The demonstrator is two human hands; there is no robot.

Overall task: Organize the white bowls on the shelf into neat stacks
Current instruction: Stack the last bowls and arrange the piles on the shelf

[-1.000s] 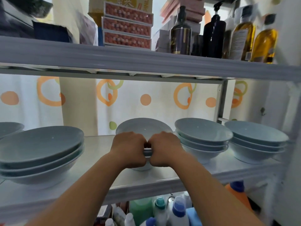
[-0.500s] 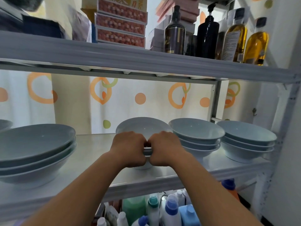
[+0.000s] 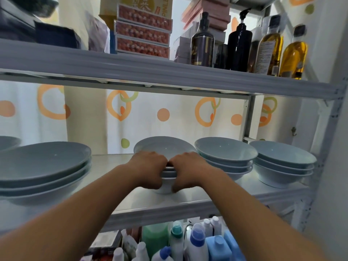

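Note:
On the middle shelf (image 3: 188, 206) a stack of white bowls (image 3: 163, 146) stands in the centre. My left hand (image 3: 150, 169) and my right hand (image 3: 188, 171) grip its near side, knuckles almost touching, fingers wrapped over the rims. To its right stands a stack of three bowls (image 3: 225, 156), and a further stack of three (image 3: 284, 162) by the right post. A larger stack of wide bowls (image 3: 41, 166) fills the left end, with another bowl's rim (image 3: 8, 143) behind it.
The upper shelf (image 3: 169, 72) carries boxes (image 3: 143, 34), dark bottles (image 3: 202, 40) and oil bottles (image 3: 293, 53). Plastic cleaning bottles (image 3: 195, 243) crowd the level below. A white upright post (image 3: 327, 147) bounds the right side. A dotted curtain hangs behind.
Both hands stay clamped on the centre stack. The view has drifted slightly, so the stacks sit a little more to the left in frame.

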